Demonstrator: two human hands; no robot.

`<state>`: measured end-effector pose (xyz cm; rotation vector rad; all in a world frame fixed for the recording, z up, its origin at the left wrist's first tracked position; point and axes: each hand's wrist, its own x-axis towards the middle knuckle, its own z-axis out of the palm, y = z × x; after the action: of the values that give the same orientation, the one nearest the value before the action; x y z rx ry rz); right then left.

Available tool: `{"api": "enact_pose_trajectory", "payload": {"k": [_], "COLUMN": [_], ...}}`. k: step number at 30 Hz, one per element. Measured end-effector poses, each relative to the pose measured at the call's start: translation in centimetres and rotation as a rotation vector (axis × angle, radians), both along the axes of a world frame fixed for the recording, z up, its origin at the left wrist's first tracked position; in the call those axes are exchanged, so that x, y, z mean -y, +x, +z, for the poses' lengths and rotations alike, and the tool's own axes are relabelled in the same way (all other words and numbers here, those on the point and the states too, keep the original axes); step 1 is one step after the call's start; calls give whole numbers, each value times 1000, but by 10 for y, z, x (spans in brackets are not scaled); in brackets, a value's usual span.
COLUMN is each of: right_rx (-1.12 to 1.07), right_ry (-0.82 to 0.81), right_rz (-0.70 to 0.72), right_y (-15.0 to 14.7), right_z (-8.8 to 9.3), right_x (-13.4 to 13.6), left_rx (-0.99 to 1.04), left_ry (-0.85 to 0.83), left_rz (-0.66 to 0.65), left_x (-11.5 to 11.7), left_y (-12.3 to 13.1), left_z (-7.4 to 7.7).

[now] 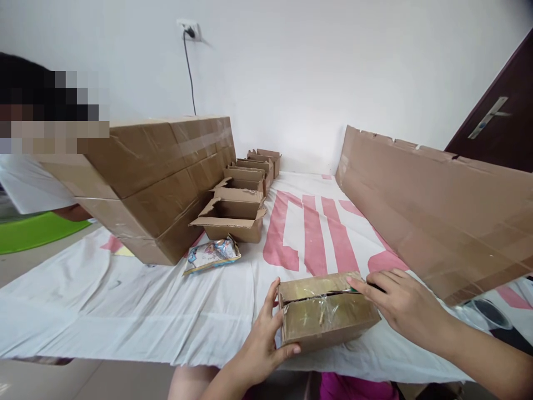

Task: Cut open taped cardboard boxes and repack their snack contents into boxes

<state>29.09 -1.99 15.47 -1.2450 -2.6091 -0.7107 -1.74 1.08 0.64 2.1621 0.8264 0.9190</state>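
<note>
A small brown cardboard box point(325, 316), taped over its top with shiny clear tape, rests on the white sheet point(125, 311) near the front edge. My left hand point(266, 339) grips the box's left end, thumb on the front face. My right hand point(400, 303) lies on the box's right top corner, its fingertips pressing something small and dark, partly greenish, at the taped seam; what it is I cannot tell.
A long brown carton point(154, 178) lies at the left, with a row of several small open cartons point(235, 216) beside it. A flat printed packet point(212, 254) lies in front. A tall cardboard panel point(437, 205) stands at the right. Another person sits at far left. A dark door point(499, 122) is at far right.
</note>
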Motion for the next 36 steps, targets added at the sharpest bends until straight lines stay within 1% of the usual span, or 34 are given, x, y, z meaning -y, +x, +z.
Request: {"api": "enact_pose_trajectory", "payload": {"k": [3,6,10,13,18,20,22,25,27,30,32,34,36], "right_rx": [-19,-1,107,228,342,352,377,431,406,266,125,-71,-296], "right_ry": [-35,-106,-189,-234,-193,-168,-136,-116,-136,-204,-272,-323,-340], "right_rz": [19,54,118,119,132,136,90,30,13,-99,-178,-238,-321], "right_y": [-15,-34,-52,-58,-55,-48,-35,-6,16,46,64,80,94], "right_z": [4,5,8,14,19,18,15,12,14,20,19,8,-16], "right_x": [-4,-15,-31,-35,-33,-33,-33,-32,-28,-18,-10,-2,4], "left_rx": [1,-1,3,1,4,2,3,19,27,31,12,-7,6], "left_ry": [-4,-14,-15,-7,13,11,-10,-48,-60,-50,6,144,352], "left_rz": [-1,-5,-9,-10,-1,-5,-7,-2,-6,-11,21,94,201], "left_x": [0,-1,0,-1,-2,-2,-2,-4,-6,-9,-10,-8,-3], "left_y": [0,0,-1,-1,1,1,-1,-7,-10,-14,-15,-16,-17], "left_z": [0,1,1,0,-3,-2,-2,-3,-2,0,1,1,-3]}}
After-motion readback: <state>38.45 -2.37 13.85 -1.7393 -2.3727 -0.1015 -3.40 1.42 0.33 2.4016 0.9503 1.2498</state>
